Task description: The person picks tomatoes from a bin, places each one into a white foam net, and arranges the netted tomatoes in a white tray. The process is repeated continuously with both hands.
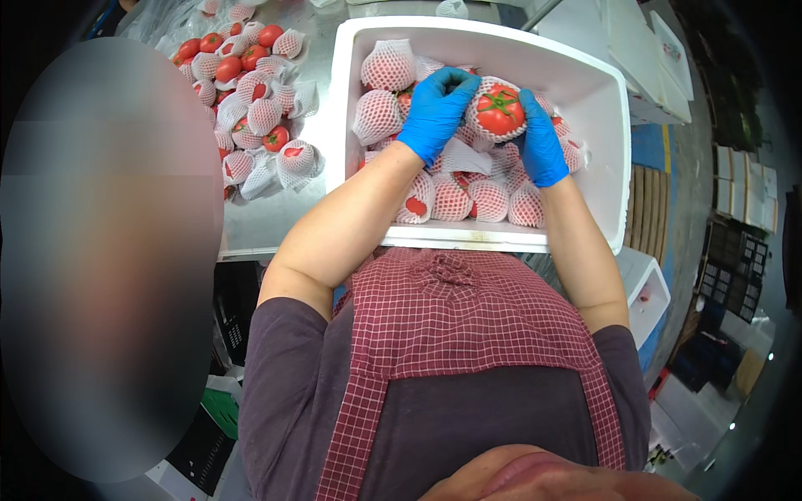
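Both hands wear blue gloves and are over a white foam box (482, 240). Between them is a red tomato (500, 111) in a white foam net sleeve, its green calyx facing up. My left hand (440, 109) touches the sleeve's left edge, thumb and fingertips close together. My right hand (542, 141) holds the tomato's right side; part of its fingers is hidden behind the fruit. Inside the box lie several netted tomatoes, such as one in the upper left corner (387, 66) and a row along the near wall (451, 199). A loose white foam net (467, 156) lies among them.
Left of the box, a metal table (250, 228) carries a heap of tomatoes (254, 116), some netted, some bare, beside clear plastic film (172, 25). White foam boxes (645, 62) stand at the upper right, and another (645, 294) is low at the right. A large blurred area covers the left.
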A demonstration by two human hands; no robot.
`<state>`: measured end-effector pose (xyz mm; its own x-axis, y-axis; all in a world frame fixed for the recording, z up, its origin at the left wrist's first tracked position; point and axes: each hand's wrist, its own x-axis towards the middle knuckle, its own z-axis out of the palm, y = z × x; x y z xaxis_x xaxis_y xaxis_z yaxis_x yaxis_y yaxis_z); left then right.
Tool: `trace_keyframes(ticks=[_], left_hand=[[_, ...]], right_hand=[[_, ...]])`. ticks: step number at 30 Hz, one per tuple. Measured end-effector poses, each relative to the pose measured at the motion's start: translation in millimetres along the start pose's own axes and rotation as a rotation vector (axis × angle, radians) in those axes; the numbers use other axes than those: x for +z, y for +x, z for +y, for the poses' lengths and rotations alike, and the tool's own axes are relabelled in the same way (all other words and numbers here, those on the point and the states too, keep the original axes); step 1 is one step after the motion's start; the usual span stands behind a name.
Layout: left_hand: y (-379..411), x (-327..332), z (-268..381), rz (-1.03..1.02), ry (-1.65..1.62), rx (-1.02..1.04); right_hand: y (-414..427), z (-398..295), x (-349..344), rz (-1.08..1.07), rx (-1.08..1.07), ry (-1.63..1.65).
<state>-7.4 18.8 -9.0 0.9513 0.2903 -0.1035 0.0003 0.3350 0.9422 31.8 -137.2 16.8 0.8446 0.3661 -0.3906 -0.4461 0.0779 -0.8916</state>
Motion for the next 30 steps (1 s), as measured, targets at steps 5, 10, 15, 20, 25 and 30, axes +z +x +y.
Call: trace_keyframes(ticks=[5, 10, 15, 20, 25, 30], left_hand=[[-2.3, 1.3, 4.3, -0.023, -0.036, -0.038], [-5.3, 5.5, 3.9, -0.059, 0.078, 0.121], [-4.8, -0.1, 7.8, -0.064, -0.043, 0.008], [-2.3, -0.5, 4.6, -0.037, -0.064, 0.02], [-0.8, -2.1, 5.0, -0.027, -0.058, -0.027], [-2.1, -1.8, 6.2, -0.025, -0.076, -0.017]], right_hand=[[-1.5, 0.7, -2.6, 0.022, -0.119, -0.041], [-0.7, -0.9, -2.1, -0.007, -0.222, -0.022], [-0.6, -1.7, -2.4, -0.049, -0.222, 0.041], [-2.5, -3.1, 1.9, -0.05, -0.182, 0.119], [3.1, 1.9, -4.4, -0.088, -0.245, 0.022], [-3.8, -3.0, 0.7, -0.136, -0.297, -0.086]])
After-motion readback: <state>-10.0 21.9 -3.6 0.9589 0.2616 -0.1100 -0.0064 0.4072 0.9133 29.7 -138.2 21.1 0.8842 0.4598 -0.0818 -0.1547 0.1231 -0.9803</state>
